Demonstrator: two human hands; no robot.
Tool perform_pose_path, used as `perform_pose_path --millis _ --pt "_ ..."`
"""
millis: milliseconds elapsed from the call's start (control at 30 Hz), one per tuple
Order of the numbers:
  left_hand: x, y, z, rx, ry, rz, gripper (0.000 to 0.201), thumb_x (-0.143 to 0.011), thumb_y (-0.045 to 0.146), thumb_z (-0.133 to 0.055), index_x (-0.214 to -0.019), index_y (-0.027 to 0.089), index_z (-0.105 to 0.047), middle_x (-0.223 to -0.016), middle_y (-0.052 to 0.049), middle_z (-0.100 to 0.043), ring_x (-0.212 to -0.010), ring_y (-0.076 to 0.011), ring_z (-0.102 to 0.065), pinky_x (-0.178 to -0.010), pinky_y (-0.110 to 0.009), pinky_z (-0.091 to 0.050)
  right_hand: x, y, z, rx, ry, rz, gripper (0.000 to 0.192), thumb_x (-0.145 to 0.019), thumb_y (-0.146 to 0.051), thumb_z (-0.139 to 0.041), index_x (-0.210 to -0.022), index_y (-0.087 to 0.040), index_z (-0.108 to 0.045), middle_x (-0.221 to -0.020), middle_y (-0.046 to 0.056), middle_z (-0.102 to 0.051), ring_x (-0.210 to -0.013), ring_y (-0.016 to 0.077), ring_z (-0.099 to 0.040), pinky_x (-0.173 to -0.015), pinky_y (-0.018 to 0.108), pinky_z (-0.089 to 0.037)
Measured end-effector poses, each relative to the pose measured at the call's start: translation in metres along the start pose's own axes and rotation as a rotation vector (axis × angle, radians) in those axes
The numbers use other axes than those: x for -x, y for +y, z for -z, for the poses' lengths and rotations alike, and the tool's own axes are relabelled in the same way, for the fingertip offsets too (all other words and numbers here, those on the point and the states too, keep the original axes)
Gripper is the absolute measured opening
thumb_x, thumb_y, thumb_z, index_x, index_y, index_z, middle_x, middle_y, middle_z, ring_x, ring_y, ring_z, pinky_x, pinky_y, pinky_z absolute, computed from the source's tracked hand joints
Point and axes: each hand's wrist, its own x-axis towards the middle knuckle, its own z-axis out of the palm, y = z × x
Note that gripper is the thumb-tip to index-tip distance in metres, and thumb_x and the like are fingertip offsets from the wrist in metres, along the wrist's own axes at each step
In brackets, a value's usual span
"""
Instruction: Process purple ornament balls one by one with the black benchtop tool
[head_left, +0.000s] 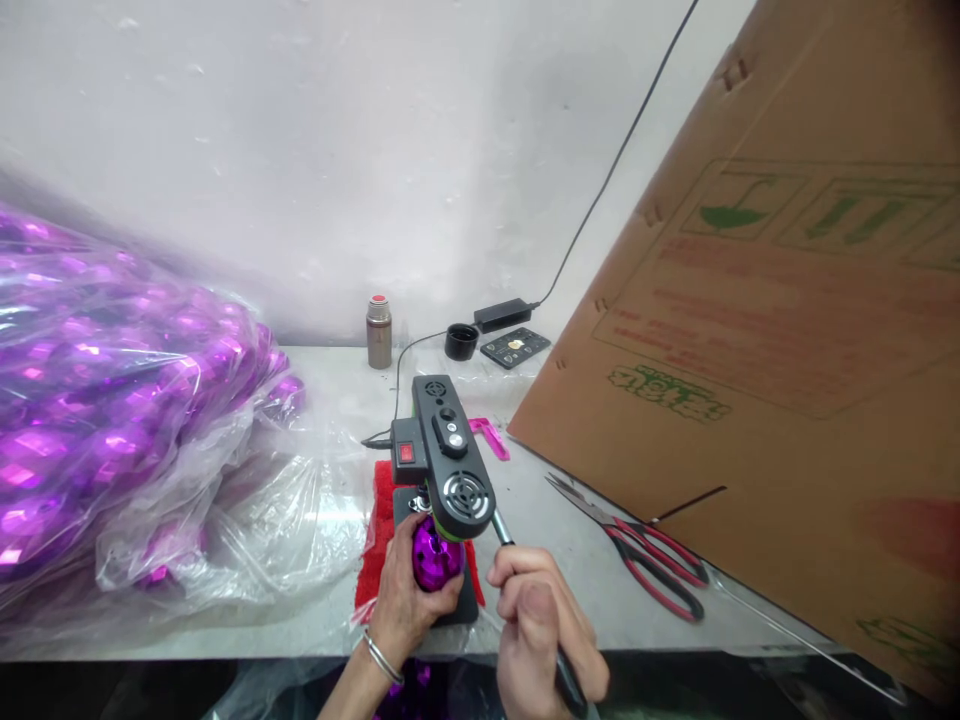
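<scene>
Pale grey worktop (570, 540) spans the lower frame. At lower centre, the left hand (405, 588) grips a shiny purple faceted ball (437, 562) between thumb and fingers, under an oblong black plastic machine's (454, 455) near end; the right hand (549, 630), farther off, wraps its fingers around a black-handled metal lever (502, 528) slanting lower right.

Carton (750, 350) blocks right, bag (300, 500) left; gap between machine (454, 458), scissors (616, 522).
</scene>
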Motion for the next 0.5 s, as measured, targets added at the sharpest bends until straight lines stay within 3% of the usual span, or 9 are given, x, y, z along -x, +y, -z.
perform_pose_path --millis 500 --pt "-0.0005 -0.0013 -0.0047 -0.038 0.045 -0.072 0.069 -0.072 0.036 -0.076 -0.134 0.011 -0.058 -0.121 -0.021 -0.074 -0.111 -0.0402 -0.075 -0.098 -0.061 -0.062 0.0070 0.0054 0.0017 -0.013 -0.004 -0.016 0.042 -0.111 -0.023 -0.045 -0.069 -0.021 -0.048 -0.062 -0.005 -0.051 -0.063 0.0094 -0.058 -0.059 0.019 -0.046"
